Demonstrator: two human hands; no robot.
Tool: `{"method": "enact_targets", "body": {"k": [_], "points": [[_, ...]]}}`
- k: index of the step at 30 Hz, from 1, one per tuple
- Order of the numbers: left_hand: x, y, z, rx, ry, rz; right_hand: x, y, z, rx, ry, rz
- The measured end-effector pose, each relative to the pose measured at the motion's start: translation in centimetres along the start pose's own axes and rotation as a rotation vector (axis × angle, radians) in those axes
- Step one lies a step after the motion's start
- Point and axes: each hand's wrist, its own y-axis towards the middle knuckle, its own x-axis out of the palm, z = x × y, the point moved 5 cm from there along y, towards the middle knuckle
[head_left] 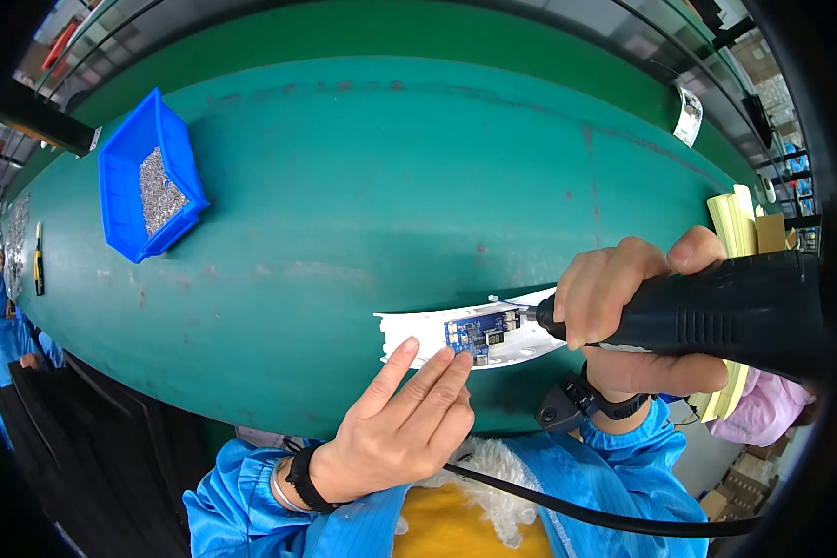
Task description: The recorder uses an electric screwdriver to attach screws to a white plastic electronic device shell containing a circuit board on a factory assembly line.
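A curved white plastic shell [407, 329] lies on the table in front of me. On it sits a small blue circuit board [467, 333] with white connectors and a little digit display. Stretched-out fingertips of my left hand [400, 430] rest on the board's near edge and the shell. My right hand [612, 293] is wrapped round a black electric screwdriver [716, 312], held almost level. Its tip meets the right end of the board, where a screw, if any, is too small to make out. A thin cable [523, 302] runs along the shell's far edge.
On the far left stands a blue bin [121, 191] of small metal parts [161, 192]. A yellow-and-black tool [39, 260] lies beyond it, near another person [5, 325]. Yellow sheets [733, 223] are stacked at right, near a pink sleeve [763, 409]. A black cord [604, 517] crosses before me.
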Motion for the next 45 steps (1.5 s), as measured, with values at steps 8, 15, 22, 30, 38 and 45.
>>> {"method": "enact_targets", "body": {"k": [8, 15, 22, 30, 38, 45], "points": [[-0.2, 0.0, 0.0, -0.023, -0.011, 0.007, 0.4, 0.4, -0.1, 0.000, -0.036, -0.068], [-0.6, 0.0, -0.4, -0.029, -0.014, 0.014, 0.4, 0.2, -0.1, 0.020, -0.061, -0.032], [-1.7, 0.6, -2.5, -0.104, -0.257, 0.050, 2.4, 0.8, -2.5, -0.037, 0.133, -0.071], [-2.0, 1.4, -3.6, -0.212, -0.421, 0.096, 5.6, 1.1, -3.2, -0.016, 0.224, -0.319], [-2.3, 0.8, -5.4, -0.250, -0.474, 0.104, 7.4, 0.8, -2.4, 0.189, 0.254, -0.232], [-2.5, 0.4, -5.7, -0.224, -0.411, 0.025, 8.2, 0.7, -1.1, 0.151, 0.214, -0.191]]}}
